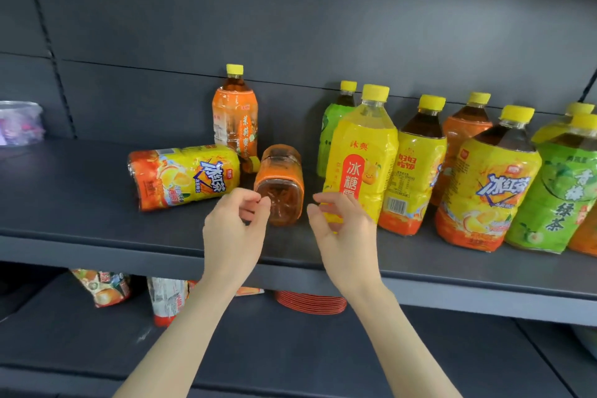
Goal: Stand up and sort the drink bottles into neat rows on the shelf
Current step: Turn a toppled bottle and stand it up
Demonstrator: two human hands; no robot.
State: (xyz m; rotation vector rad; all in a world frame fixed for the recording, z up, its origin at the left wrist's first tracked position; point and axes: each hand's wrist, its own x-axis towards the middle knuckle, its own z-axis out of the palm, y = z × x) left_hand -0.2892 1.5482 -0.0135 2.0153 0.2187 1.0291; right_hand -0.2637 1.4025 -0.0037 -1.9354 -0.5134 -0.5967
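Head view: on the shelf point(97, 220), an orange bottle point(279, 184) lies toppled, base outward, beside a yellow-orange bottle point(184, 176) on its side; upright bottles point(416, 155) stand to the right. The left hand point(235, 229) and right hand point(342, 233) hover loosely curled, gripping nothing, flanking the orange bottle's base.

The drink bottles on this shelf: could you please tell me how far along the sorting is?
Done: the bottles on the right stand upright in rough rows. In hand: the left hand and right hand flank the toppled orange bottle, neither plainly gripping. Remaining: that one, the yellow bottle lying sideways, and the lone upright orange bottle.
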